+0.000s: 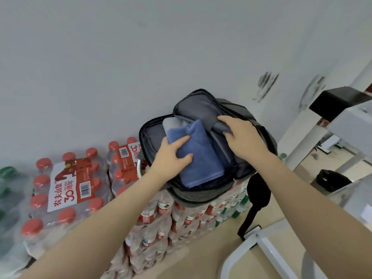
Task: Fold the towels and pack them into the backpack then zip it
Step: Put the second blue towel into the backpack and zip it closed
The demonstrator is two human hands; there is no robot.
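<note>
Even soft daylight, faint shadows, slight overall blur, wide-angle bending at edges

There is a single view, taken from a wide-angle camera worn on the person's head. It looks forward and steeply down, so both forearms run up into the picture from the bottom edge and meet near the middle. The camera sits close above the work: the left hand point(171, 156) and right hand point(243, 135) fall at the centre, on the open backpack point(201, 109). The lens bends straight lines near the edges, and the whole picture is tilted. The wall point(141, 57) fills the upper half, the packs of bottles point(66, 186) lie lower left, and the floor point(211, 256) shows at the bottom right.
</note>
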